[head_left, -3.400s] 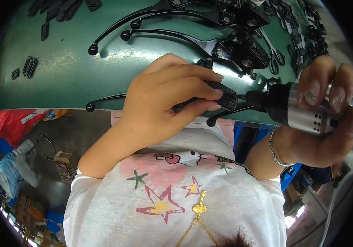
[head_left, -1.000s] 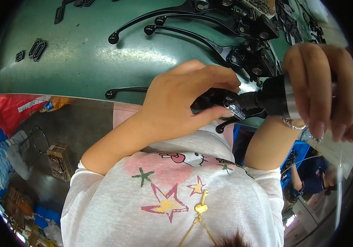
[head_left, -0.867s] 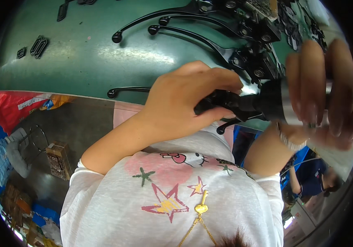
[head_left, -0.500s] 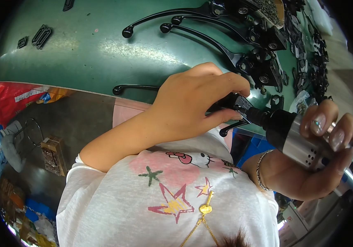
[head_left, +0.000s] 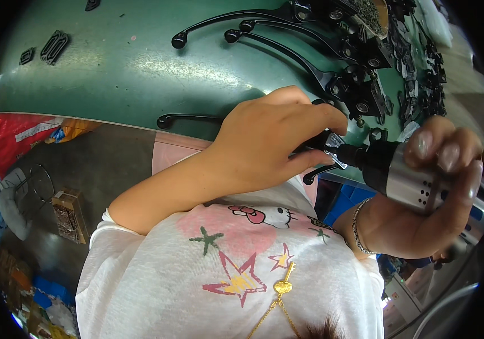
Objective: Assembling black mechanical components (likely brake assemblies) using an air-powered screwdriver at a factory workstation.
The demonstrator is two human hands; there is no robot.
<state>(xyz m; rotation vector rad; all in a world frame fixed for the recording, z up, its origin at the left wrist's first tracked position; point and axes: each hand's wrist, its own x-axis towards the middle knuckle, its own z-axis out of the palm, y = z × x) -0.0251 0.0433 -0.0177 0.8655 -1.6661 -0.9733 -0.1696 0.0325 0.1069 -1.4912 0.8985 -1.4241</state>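
Black metal brake lever (head_left: 196,119) sits clamped in my left hand (head_left: 270,141) at the near edge of the green worktop (head_left: 123,73). My right hand (head_left: 428,198) wraps tightly around a silver-and-black powered screwdriver (head_left: 394,172), its tip touching the lever's bracket. More black levers (head_left: 276,42) lie beyond.

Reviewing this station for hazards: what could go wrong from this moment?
1. The left hand grips the black lever part right at the power driver tip; a slip could catch a finger.
2. The work is held past the green table edge, unsupported, so it may twist or drop.
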